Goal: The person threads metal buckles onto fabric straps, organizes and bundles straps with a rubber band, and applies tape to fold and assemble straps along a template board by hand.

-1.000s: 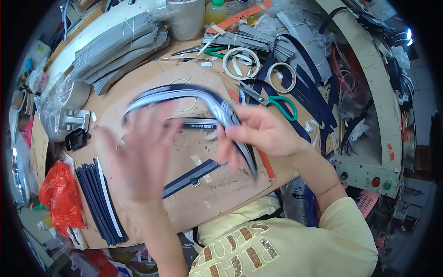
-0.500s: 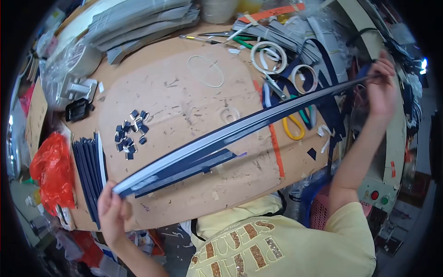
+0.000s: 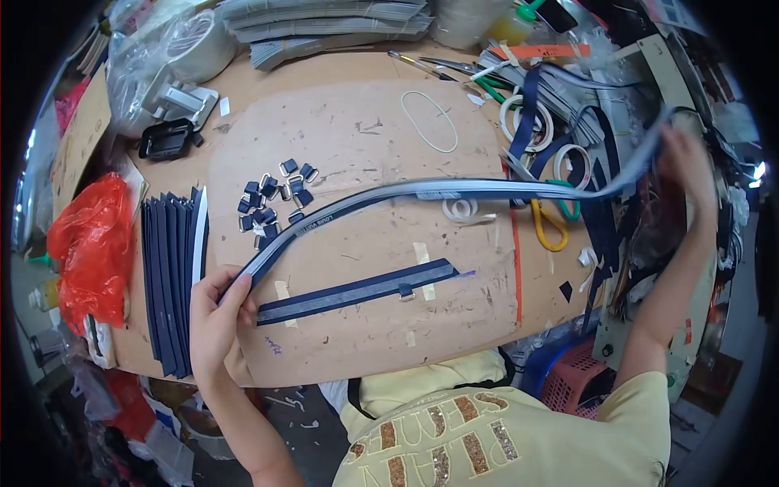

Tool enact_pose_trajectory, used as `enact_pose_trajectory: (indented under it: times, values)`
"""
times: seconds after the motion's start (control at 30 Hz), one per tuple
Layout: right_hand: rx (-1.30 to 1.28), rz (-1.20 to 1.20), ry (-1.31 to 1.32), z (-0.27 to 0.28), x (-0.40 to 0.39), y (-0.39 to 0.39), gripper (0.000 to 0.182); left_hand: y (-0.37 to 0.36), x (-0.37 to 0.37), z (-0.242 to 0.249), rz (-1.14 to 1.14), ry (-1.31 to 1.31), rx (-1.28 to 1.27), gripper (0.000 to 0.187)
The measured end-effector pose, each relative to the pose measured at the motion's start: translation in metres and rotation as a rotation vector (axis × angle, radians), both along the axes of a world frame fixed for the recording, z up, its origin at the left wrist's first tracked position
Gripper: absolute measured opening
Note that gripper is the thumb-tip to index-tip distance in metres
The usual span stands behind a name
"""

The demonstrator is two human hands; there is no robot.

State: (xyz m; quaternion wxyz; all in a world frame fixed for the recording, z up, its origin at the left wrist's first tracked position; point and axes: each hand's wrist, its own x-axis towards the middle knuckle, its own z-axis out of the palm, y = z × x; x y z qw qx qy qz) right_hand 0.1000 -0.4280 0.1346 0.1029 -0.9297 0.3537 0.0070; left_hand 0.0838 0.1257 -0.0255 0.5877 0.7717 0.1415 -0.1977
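My left hand (image 3: 217, 312) pinches one end of a long dark blue strip (image 3: 365, 193) with a pale grey middle. The strip arcs over the board to the far right, where my right hand (image 3: 686, 158), blurred, is at its other end. Its fingers are smeared by motion. Under the arc a shorter blue strip (image 3: 349, 299) with a metal ring piece (image 3: 406, 292) lies flat, with tape pieces by it. Behind the long strip is a pile of small blue tabs with metal rings (image 3: 272, 199). A stack of dark strips (image 3: 172, 284) lies left of my left hand.
Grey bundled sheets (image 3: 324, 28) lie at the back. Tape rolls (image 3: 527, 122), yellow-handled scissors (image 3: 550, 227) and blue scraps crowd the right side. A red plastic bag (image 3: 93, 252) and black tray (image 3: 169, 140) are at left. A pink basket (image 3: 576, 377) stands below the table edge.
The long strip has gone from nearly straight to a loose curve. My left hand has shifted slightly up and right in view, and the whole view has shifted, showing more of the shorter strip.
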Motion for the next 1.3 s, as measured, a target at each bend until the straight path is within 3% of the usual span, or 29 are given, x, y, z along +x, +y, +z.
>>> enact_pose_trajectory:
  times: [0.1, 0.13, 0.23, 0.27, 0.37, 0.6, 0.63, 0.77, 0.93, 1.3]
  values:
    - [-0.008, 0.135, -0.1, -0.052, -0.006, 0.061, 0.036, 0.009, -0.003, -0.005, -0.114, 0.061, 0.003, 0.016]
    - [0.016, 0.261, -0.205, -0.074, -0.007, 0.077, 0.03, 0.01, -0.004, -0.005, -0.106, 0.068, 0.002, 0.016]
    - [0.141, 0.7, -0.198, -0.118, -0.002, 0.155, 0.009, 0.01, -0.004, -0.002, -0.067, 0.055, 0.017, 0.015]
    - [0.187, 0.918, -0.289, -0.136, 0.004, 0.173, 0.008, 0.009, -0.004, -0.002, -0.057, 0.049, 0.021, 0.015]
    - [0.135, 1.223, -0.443, -0.164, 0.022, 0.239, 0.011, 0.011, -0.005, -0.008, -0.019, 0.026, -0.009, 0.015]
    - [0.189, 1.427, -0.434, -0.19, 0.042, 0.296, 0.008, 0.017, -0.014, -0.017, 0.091, -0.126, 0.001, 0.017]
    - [0.192, 1.429, -0.427, -0.186, 0.039, 0.296, 0.008, 0.019, -0.015, -0.018, 0.094, -0.119, -0.001, 0.017]
    - [0.62, 1.242, 0.008, -0.15, 0.01, 0.284, 0.009, 0.03, -0.024, -0.02, 0.274, -0.235, -0.201, 0.024]
    - [0.761, 1.132, 0.177, -0.154, -0.017, 0.273, 0.009, 0.012, -0.041, -0.019, 0.169, -0.208, -0.074, 0.03]
    - [0.898, 0.916, 0.181, -0.161, -0.028, 0.29, 0.011, 0.014, -0.053, -0.026, 0.168, -0.166, -0.074, 0.03]
